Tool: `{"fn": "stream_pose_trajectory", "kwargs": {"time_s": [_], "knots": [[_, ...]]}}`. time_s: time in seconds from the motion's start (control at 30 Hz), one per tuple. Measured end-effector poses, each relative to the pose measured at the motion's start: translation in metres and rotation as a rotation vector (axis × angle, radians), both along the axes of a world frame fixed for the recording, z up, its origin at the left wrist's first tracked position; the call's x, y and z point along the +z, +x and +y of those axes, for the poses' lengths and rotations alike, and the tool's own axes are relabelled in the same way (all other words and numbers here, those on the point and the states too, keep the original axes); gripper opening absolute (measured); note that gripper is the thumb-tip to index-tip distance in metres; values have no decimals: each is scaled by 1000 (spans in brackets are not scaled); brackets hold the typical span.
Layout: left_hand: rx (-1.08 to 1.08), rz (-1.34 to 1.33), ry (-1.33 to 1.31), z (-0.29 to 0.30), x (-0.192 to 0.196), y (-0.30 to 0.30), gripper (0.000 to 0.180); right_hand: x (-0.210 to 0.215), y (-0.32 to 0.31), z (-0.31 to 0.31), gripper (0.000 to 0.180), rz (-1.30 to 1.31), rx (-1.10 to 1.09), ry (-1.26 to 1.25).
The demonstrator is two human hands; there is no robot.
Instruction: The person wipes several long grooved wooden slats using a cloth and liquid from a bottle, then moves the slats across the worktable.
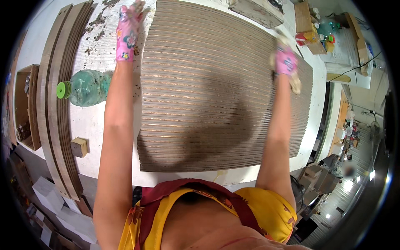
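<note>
Many thin grey-brown wooden strips point(200, 96) lie packed side by side on the white table, forming a broad ribbed panel in front of me. My left hand point(128, 35), in a pink flowered glove, rests at the panel's far left edge with its fingers stretched out. Over the panel's right part is my right hand point(286, 60), gloved alike and blurred. It presses on a cream-coloured rag point(296, 84), which sticks out around the glove; its fingers are partly hidden. My shadow falls across the strips.
A green plastic bottle point(88, 88) lies beside my left forearm, near a small wooden block point(79, 147). Long boards point(52, 91) are stacked at the left, beside a wooden box point(35, 106). Dark crumbs dot the white table point(93, 50). A stained block point(256, 12) stands at the far edge.
</note>
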State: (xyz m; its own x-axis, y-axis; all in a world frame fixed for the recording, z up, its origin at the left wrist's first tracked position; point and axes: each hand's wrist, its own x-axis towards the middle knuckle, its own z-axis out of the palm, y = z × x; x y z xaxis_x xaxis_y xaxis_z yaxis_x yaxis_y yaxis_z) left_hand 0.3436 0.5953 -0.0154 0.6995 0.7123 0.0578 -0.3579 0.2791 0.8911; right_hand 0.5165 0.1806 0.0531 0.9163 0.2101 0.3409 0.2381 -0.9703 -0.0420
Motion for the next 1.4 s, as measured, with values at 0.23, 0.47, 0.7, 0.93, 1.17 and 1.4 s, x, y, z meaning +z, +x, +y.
{"fn": "stream_pose_trajectory", "kwargs": {"time_s": [0.23,0.47,0.7,0.93,1.17,1.4], "knots": [[-62,14,-119,-2,-28,48,56,-7,-106,282,33,-87,800,33],[-124,-24,70,23,-69,60,58,-12,-2,78,29,71,187,62],[3,129,240,-6,-38,52,50,8,-61,161,38,128,290,34],[-45,405,46,8,-61,54,59,4,-88,285,36,185,723,26],[-89,121,58,-6,-25,42,66,5,-24,56,28,133,118,158],[-19,145,242,10,-66,65,45,-15,-91,219,27,-103,683,-58]]}}
